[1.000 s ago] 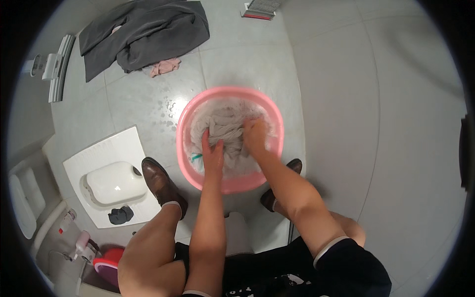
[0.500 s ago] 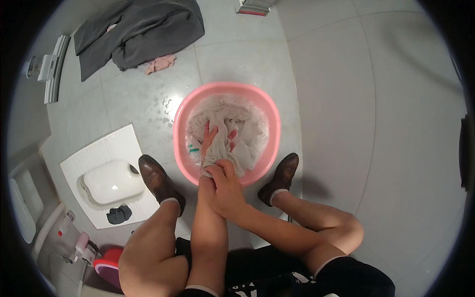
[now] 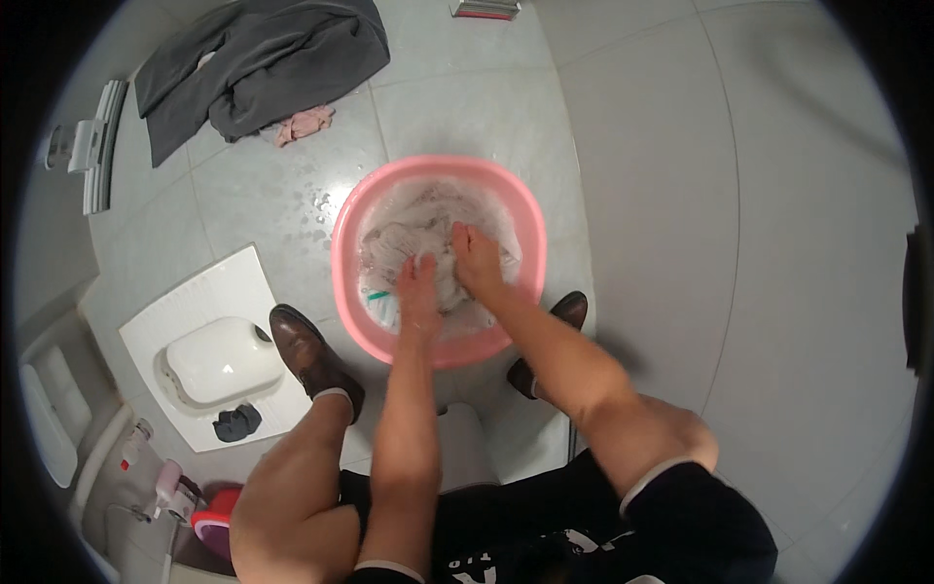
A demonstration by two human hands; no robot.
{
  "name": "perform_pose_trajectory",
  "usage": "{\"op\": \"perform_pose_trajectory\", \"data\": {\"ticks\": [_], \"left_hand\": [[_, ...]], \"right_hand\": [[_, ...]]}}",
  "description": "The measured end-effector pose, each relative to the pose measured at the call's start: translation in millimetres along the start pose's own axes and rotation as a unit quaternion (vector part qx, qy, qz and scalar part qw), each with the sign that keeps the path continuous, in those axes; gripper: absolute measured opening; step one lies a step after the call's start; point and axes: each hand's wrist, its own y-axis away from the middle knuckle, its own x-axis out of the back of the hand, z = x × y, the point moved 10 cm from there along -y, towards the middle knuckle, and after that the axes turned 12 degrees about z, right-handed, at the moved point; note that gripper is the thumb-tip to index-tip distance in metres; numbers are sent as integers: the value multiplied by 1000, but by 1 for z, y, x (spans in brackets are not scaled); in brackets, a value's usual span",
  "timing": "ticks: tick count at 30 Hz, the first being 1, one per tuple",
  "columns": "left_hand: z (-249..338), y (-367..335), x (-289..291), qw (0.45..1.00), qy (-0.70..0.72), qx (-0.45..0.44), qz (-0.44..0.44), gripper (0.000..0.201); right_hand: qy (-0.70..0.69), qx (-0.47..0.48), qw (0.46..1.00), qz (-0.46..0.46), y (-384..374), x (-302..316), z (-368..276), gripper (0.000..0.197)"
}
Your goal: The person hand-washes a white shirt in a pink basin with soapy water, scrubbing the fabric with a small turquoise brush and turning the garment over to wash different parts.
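A pink plastic basin [image 3: 537, 243] on the tiled floor between my feet holds sudsy water. In it lies a wet light-grey garment [image 3: 394, 243], bunched up, its exact kind unclear. My left hand [image 3: 418, 292] rests on the garment's near left part with fingers apart. My right hand [image 3: 477, 261] is beside it, to the right, its fingers curled against the cloth and seemingly gripping a fold. Something white with a green mark [image 3: 379, 304] lies at the basin's left side, partly under suds.
A dark grey garment [image 3: 282, 63] and a pink cloth [image 3: 305, 125] lie on the floor, far left. At left is a white squat toilet [image 3: 209, 355] with a dark cloth [image 3: 236, 422] on it. A red basin [image 3: 216, 516] stands lower left. My brown shoes [image 3: 304, 346] flank the pink basin.
The grey garment that was around my left hand and wrist is now down in the basin. My right hand has moved from my left wrist forward into the basin.
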Motion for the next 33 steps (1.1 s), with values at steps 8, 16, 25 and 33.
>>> {"op": "perform_pose_trajectory", "data": {"ticks": [8, 16, 25, 33], "left_hand": [[10, -8, 18, 982, -44, -176, -60, 58], [-29, -17, 1, 982, 120, 105, -101, 58], [-4, 7, -38, 985, 141, 78, -68, 43], [-1, -33, 10, 998, 53, 33, -19, 45]], "right_hand": [[101, 211, 972, 15, 14, -4, 7, 31], [-38, 52, 998, -26, 134, 47, -96, 27], [48, 40, 998, 5, 17, 22, -70, 30], [-53, 114, 992, 25, 52, 3, -61, 37]]}}
